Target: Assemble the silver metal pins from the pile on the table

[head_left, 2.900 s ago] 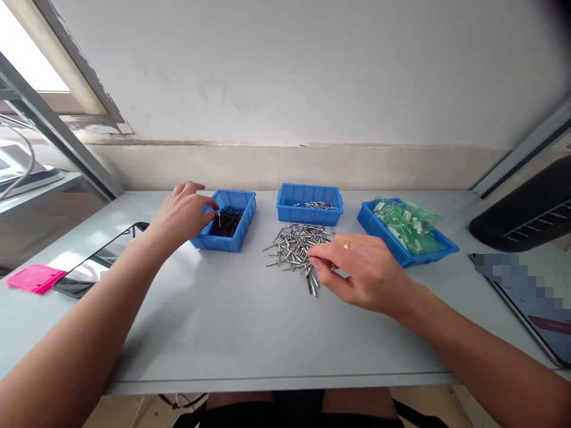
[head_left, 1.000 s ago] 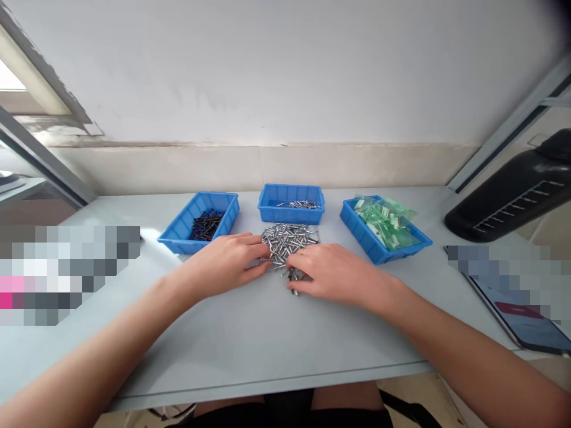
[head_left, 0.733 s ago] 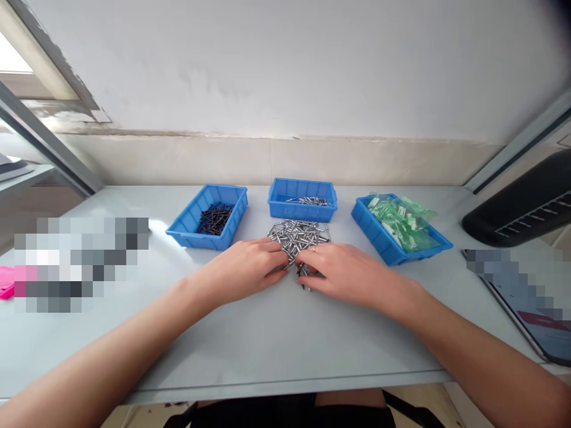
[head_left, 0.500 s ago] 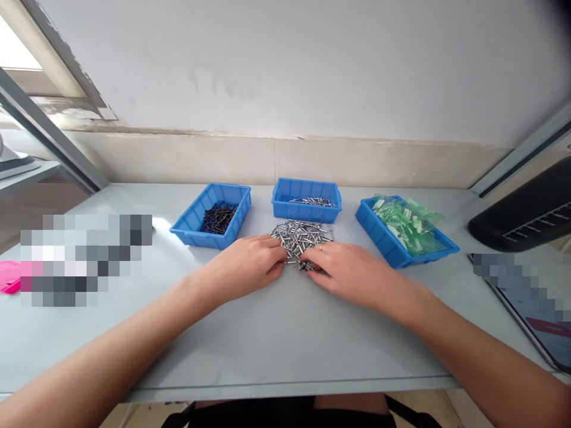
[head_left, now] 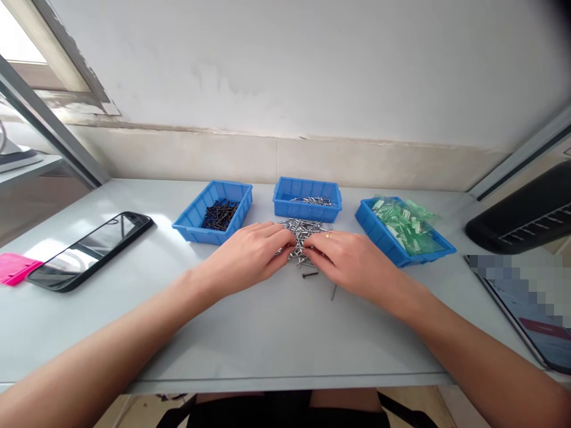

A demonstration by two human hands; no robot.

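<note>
A heap of silver blind rivets point(head_left: 304, 227) lies on the grey table between my hands. My left hand point(head_left: 250, 252) is at its left side, fingers curled and closed on rivets. On the heap's right, my right hand point(head_left: 345, 255), with a ring on one finger, pinches rivets between thumb and fingers. The fingertips partly hide what each hand holds. Just in front of the heap lies one dark screw point(head_left: 310, 275). A single thin rivet point(head_left: 333, 292) rests beneath my right hand.
Three blue bins stand behind: dark screws in the left bin point(head_left: 182, 224), silver rivets in the middle bin point(head_left: 303, 210), green plastic packets point(head_left: 408, 226) in the right one. A phone point(head_left: 91, 252) and pink case point(head_left: 18, 268) lie left; a black bottle point(head_left: 513, 208) and tablet-like device point(head_left: 513, 315) right.
My hands have moved slightly closer together over the heap. The dark screw and the thin rivet now show apart from the heap, nearer to me.
</note>
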